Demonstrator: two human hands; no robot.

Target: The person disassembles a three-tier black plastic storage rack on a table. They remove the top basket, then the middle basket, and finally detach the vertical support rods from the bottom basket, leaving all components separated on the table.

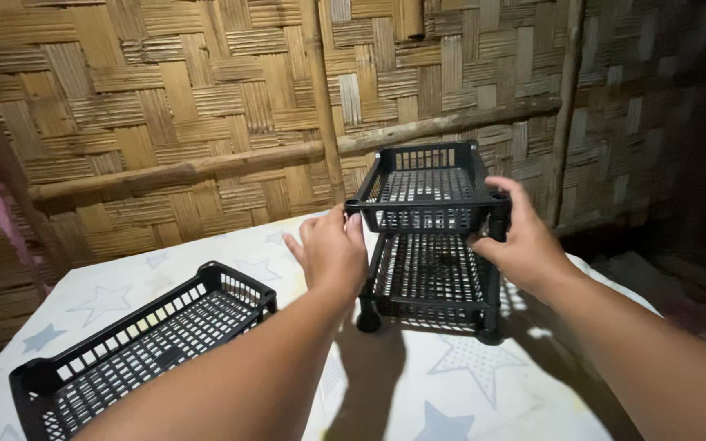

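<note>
Fingers of the left hand, held together and nearly straight, press flat against the near left corner of the rack, at its upper tray; they do not close round it. Right hand: fingers curled and clamped on the near right corner post, thumb lying along the upper tray's rim. Rack: black, slotted plastic, two trays stacked on corner posts, upright on short feet, standing on the table toward its far edge. Spare tray: same black slotted kind, lying flat, well apart to the left, near the table's front corner. Table cover: pale cloth with grey stars. Background: woven bamboo wall with horizontal poles.
</note>
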